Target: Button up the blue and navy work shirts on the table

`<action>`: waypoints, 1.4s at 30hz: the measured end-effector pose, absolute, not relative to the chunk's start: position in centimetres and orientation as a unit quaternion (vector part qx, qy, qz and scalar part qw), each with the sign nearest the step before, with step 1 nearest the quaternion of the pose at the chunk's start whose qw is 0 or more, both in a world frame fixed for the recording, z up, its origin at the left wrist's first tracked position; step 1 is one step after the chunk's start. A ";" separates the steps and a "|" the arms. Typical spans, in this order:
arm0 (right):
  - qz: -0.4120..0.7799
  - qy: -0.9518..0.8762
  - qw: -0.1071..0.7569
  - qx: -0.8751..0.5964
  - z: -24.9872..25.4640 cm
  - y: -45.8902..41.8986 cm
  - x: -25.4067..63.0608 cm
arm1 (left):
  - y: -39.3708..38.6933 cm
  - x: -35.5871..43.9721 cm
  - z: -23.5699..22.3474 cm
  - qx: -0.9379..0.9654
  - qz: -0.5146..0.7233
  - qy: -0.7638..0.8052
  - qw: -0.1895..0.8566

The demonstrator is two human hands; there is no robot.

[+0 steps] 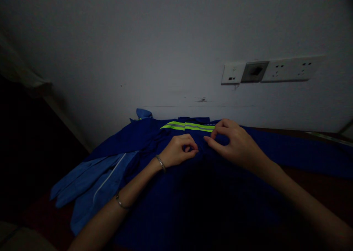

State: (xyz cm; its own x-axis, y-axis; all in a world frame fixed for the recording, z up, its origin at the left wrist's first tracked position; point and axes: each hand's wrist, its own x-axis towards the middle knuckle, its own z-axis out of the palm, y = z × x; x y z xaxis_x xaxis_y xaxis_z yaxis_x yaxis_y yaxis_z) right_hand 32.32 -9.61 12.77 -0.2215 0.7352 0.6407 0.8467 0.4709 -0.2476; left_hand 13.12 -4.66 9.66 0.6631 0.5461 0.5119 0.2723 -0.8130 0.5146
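Observation:
A dark blue work jacket lies spread out in front of me, with a yellow-green and grey reflective strip across its upper part. My left hand is closed in a pinch at the middle of the jacket, thumb and fingertips on the cloth. To its right, my right hand curls with thumb and index finger close together, just below the reflective strip. Whatever lies between the right fingertips is too dark and small to make out. Deep shadow hides the jacket's lower part.
Lighter blue garments, one with a white line, lie at the left under the dark blue cloth. Behind the jacket rises a pale wall with a row of sockets and switches at the right. A dark red surface shows at the right.

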 end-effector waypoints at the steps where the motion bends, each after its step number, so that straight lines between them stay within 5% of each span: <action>1: -0.069 -0.786 0.356 -0.501 12.6 -9.7 32.0 | -4.8 13.2 9.6 0.891 0.336 0.230 0.199; 13: 0.059 -0.818 0.319 -0.476 11.4 -8.8 31.4 | -5.2 13.2 10.1 0.900 0.334 0.221 0.172; 27: 0.031 -0.805 0.314 -0.503 12.2 -8.6 32.7 | -4.8 13.0 9.8 0.900 0.333 0.227 0.169; 37: 0.027 -0.764 0.359 -0.535 13.4 -8.2 35.2 | -3.9 12.7 9.6 0.872 0.344 0.244 0.247; 42: 0.137 -0.806 0.299 -0.492 13.4 -8.4 34.5 | -5.8 12.9 11.0 0.876 0.277 0.210 0.334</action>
State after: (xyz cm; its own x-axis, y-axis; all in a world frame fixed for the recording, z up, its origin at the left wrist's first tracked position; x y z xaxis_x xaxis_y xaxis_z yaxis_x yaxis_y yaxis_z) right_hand 34.48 -8.43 13.42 -0.3371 0.8754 0.3465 0.7111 0.4780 -0.5156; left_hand 12.86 -5.84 11.01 0.7589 0.5526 0.3446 0.1831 -0.6889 0.7014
